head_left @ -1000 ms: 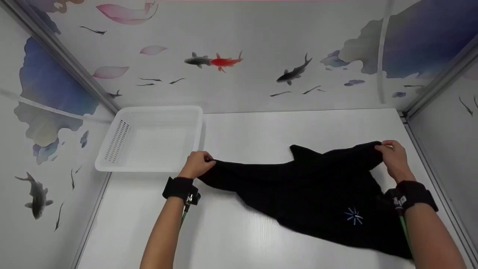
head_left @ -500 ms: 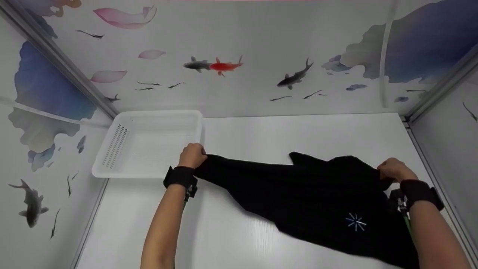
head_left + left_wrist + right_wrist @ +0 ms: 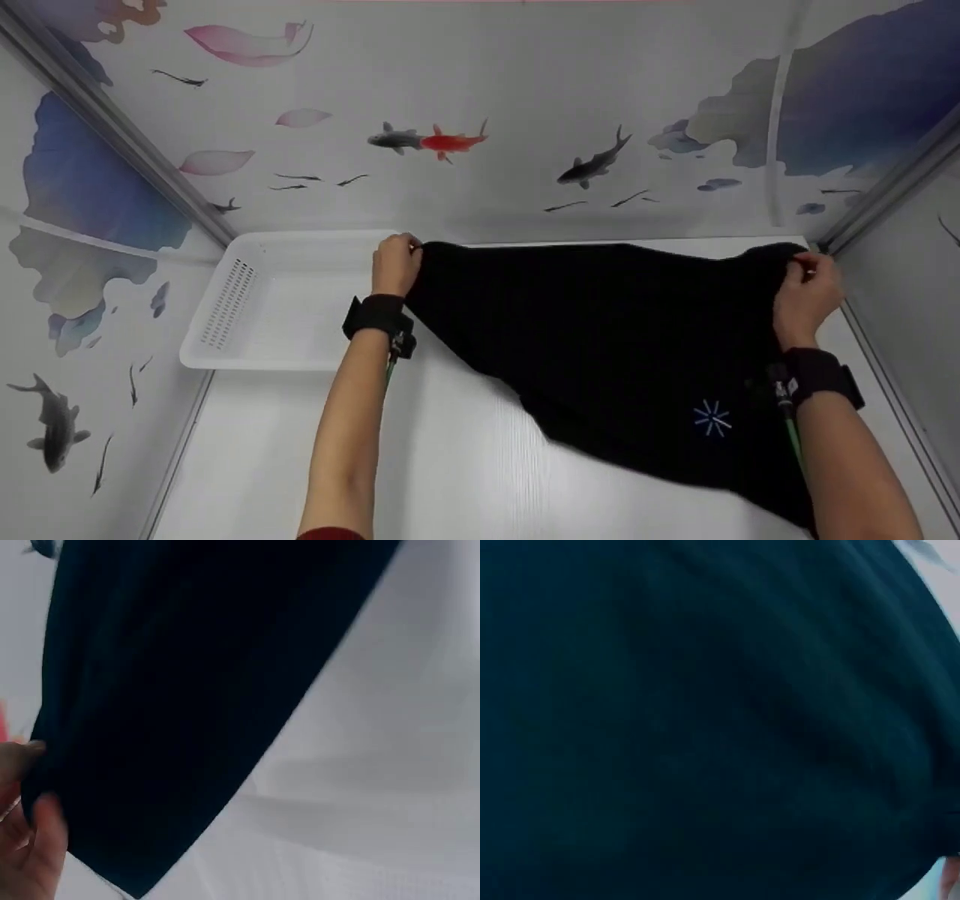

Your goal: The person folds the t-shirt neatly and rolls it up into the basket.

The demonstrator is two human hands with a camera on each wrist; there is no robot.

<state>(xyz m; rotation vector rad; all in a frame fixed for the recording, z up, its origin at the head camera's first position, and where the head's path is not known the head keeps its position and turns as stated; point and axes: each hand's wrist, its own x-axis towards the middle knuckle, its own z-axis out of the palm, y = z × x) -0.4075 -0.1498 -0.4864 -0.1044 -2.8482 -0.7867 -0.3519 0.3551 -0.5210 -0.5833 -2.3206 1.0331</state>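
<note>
A black garment with a small pale starburst mark hangs stretched between both hands; its exact kind is unclear. At its upper left corner, my left hand pinches the edge, just beside the basket's right rim. My right hand grips the upper right corner between thumb and fingers. In the left wrist view, thumb and fingers hold the edge of the dark cloth. Cloth fills nearly all of the right wrist view, leaving only a bit of a finger at the lower right.
A white plastic basket with slotted sides stands at the back left of the white table. Walls printed with fish and petals enclose the table at the back, left and right. Both wrists wear black straps with cameras and green cables.
Both hands have moved away from the body and up, after the right hand first dipped slightly. The garment's upper edge is now spread straighter and reaches the table's back edge in view.
</note>
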